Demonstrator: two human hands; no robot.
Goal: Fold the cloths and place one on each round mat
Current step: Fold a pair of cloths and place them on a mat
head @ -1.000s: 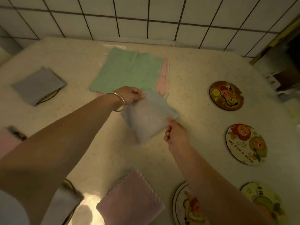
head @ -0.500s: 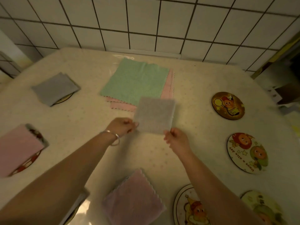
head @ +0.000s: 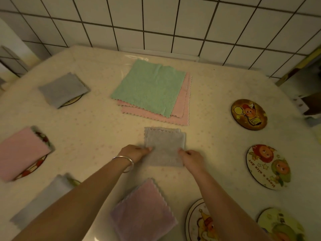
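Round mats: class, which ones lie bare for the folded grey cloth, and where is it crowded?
Bare: the brown round mat, the white mat and two at the near right edge. Crowded: the left side, where folded cloths cover the mats.

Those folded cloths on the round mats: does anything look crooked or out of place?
Nothing is spilled or damaged. The grey cloth at far left and the pink cloth below it sit off-centre, each leaving an edge of its mat showing. Both hands press a grey folded cloth on bare table.
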